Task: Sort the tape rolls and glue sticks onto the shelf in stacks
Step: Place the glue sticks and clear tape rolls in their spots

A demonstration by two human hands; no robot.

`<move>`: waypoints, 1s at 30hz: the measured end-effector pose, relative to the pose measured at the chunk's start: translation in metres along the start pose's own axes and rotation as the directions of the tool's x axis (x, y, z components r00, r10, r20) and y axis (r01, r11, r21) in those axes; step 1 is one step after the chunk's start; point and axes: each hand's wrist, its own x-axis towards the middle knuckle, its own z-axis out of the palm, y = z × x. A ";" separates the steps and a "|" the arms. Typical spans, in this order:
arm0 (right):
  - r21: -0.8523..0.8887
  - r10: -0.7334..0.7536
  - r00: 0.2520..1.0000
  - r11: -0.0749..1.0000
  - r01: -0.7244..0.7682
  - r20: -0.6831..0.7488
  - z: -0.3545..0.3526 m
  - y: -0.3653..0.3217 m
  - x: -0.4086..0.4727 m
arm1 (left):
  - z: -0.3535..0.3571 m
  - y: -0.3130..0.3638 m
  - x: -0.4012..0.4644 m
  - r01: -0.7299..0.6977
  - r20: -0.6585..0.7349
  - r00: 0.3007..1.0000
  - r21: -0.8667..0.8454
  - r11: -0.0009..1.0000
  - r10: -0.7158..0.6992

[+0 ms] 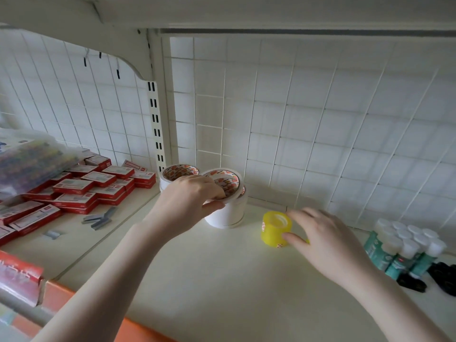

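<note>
- the left hand (190, 201) reaches to the far left part of the shelf (209, 280) and holds the top white tape roll (225, 182), fingers curled over its rim into the core, thumb pressed on the outside.
- that roll sits tilted on a stack of white tape rolls (227, 213) standing near the back grid wall (320, 119).
- a second stack of white tape (176, 175) stands just behind and left of it, beside the slotted upright post (155, 124).
- the right hand (323, 238) is at the yellow tape stack (275, 228), to the right of the white stacks; thumb touches its near lower side, fingers spread loosely past its far top edge. the hand is blurred, so i cannot tell whether its grip is closed on the stack.
- glue sticks (404, 248) with white caps and teal labels stand upright in a tight cluster at the right end of the shelf.
- black clips (441, 275) lie just near of the glue sticks.
- on the neighbouring shelf to the left, red boxes (81, 188) lie piled, with loose staple strips (100, 218) near them.
</note>
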 end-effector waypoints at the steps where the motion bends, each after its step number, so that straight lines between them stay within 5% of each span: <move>1: -0.003 0.006 1.000 1.000 -0.006 -0.011 0.000 0.000 -0.002 | 0.003 -0.001 0.005 -0.009 0.015 1.000 -0.007 1.000 0.009; 30: 0.000 0.015 0.967 1.000 -0.016 -0.254 0.027 0.018 -0.008 | 0.021 -0.010 0.039 0.113 0.285 0.955 -0.113 0.987 -0.077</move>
